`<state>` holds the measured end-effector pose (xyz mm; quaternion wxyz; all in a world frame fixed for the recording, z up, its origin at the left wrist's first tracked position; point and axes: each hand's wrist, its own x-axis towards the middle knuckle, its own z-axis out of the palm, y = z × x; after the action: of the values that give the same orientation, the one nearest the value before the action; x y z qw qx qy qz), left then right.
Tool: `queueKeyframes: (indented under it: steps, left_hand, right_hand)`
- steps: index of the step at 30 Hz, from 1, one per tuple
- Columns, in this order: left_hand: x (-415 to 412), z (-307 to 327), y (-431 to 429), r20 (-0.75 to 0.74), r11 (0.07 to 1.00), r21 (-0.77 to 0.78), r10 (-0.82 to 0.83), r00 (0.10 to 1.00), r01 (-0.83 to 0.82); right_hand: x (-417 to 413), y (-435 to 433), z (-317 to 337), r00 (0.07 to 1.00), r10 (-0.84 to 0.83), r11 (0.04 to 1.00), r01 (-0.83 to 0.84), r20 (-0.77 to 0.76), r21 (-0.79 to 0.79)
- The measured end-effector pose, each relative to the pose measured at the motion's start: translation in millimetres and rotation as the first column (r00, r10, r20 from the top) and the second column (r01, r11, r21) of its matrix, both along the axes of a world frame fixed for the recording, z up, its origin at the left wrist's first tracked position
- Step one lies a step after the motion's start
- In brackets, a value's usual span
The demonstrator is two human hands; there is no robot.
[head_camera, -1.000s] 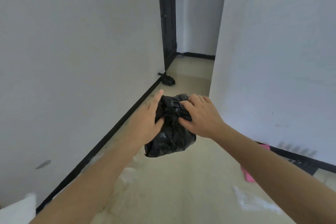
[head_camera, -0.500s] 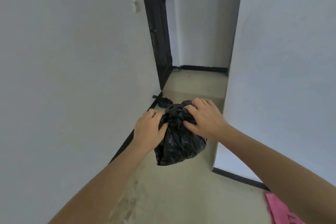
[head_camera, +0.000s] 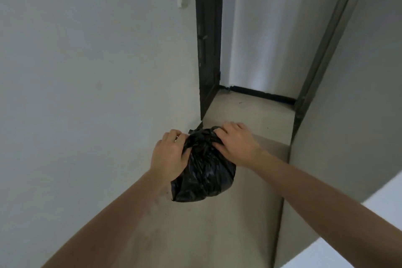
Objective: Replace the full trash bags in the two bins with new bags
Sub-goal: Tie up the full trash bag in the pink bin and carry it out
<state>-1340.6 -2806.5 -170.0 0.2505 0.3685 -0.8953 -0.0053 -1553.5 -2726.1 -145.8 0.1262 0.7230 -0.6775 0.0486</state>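
A full black trash bag [head_camera: 206,172] hangs in the air above the corridor floor, gathered at its top. My left hand [head_camera: 168,154] grips the gathered top from the left side. My right hand [head_camera: 236,143] grips it from the right, fingers curled over the bunched plastic. Both forearms reach in from the bottom of the head view. No bin is in view. A small black piece [head_camera: 192,131] pokes out behind the bag's top; whether it belongs to another bag on the floor is hidden.
A narrow corridor with a beige floor [head_camera: 217,228] runs ahead. White walls stand close on the left [head_camera: 97,93] and right [head_camera: 348,115]. A black door frame [head_camera: 208,39] stands ahead on the left, with a black skirting board [head_camera: 258,93] beyond.
I have walked forward along the corridor; the door frame is much nearer. The small black bag on the floor has passed behind the held bag. Both hands keep their grip.
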Motion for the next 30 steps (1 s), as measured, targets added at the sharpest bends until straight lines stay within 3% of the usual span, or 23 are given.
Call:
queueKeyframes:
  steps: [4,10,16,22,30]
  left_hand:
    - [-26,3,-113,0.052,1.000,-0.021,-0.017,0.998,0.018]
    - [-101,-6,-242,0.045,0.996,0.091,-0.013,0.999,0.008]
    - [-191,-60,-374,0.111,0.972,0.219,0.058,0.992,-0.082]
    - [-260,-129,-457,0.405,0.861,0.440,0.064,0.912,-0.256]
    - [-298,-230,-540,0.410,0.741,0.568,0.121,0.904,-0.357]
  right_hand:
    - [-32,-108,0,0.999,0.015,0.999,-0.014,-0.036,0.038]
    - [-104,-230,-18,0.999,-0.039,0.999,0.039,-0.006,0.037]
    - [-196,-379,-75,0.993,-0.006,0.994,-0.007,0.116,0.109]
    - [-267,-481,-146,0.952,-0.068,0.939,-0.040,0.297,0.342]
    - [-302,-577,-265,0.811,-0.311,0.848,0.001,0.495,0.531]
